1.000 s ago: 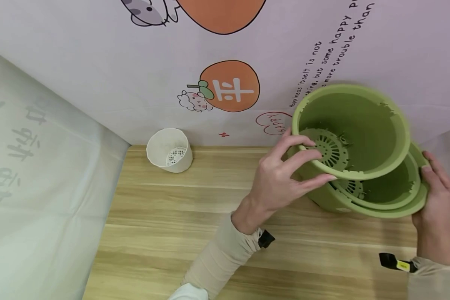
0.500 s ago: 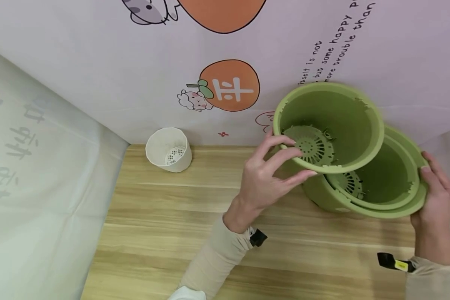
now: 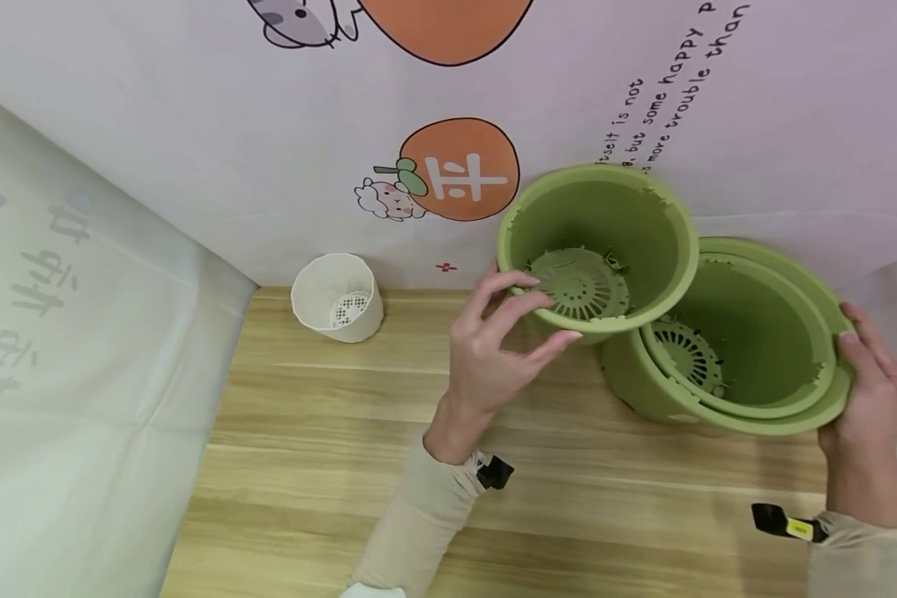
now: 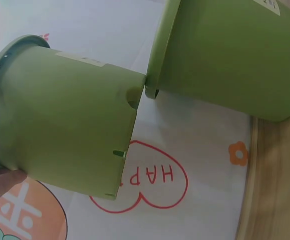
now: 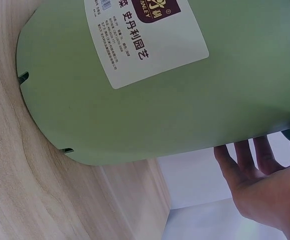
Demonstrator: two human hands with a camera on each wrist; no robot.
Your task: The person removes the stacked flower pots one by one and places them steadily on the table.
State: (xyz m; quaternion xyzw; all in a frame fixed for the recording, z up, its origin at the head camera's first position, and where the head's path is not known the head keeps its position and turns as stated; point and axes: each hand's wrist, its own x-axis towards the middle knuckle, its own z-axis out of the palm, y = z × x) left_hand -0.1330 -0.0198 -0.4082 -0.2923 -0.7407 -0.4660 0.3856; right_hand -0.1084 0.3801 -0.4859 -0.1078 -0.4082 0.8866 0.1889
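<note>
My left hand (image 3: 489, 353) grips the near-left rim of a green plastic plant pot (image 3: 616, 212), fingers inside and thumb below the rim. Its slotted bottom faces partly toward me, and in the left wrist view its tilted side (image 4: 65, 115) shows raised above the other pot. To its right stands a larger green plant pot (image 3: 639, 386) with another green pot (image 3: 762, 332) nested inside. My right hand (image 3: 870, 390) holds the right rim of that stack. In the right wrist view a printed label (image 5: 149, 40) shows on the outer pot's side, the right-hand fingers (image 5: 234, 165) lying against it.
A small white pot (image 3: 340, 303) with a mesh bottom stands at the table's back left. The wooden table (image 3: 329, 448) runs up to a printed cloth backdrop (image 3: 284, 141), and a pale cloth (image 3: 67, 332) hangs at the left.
My left hand has carried its green pot leftward, off from above the stack, so the nested pot inside shows more. My right hand and the stack have stayed in place.
</note>
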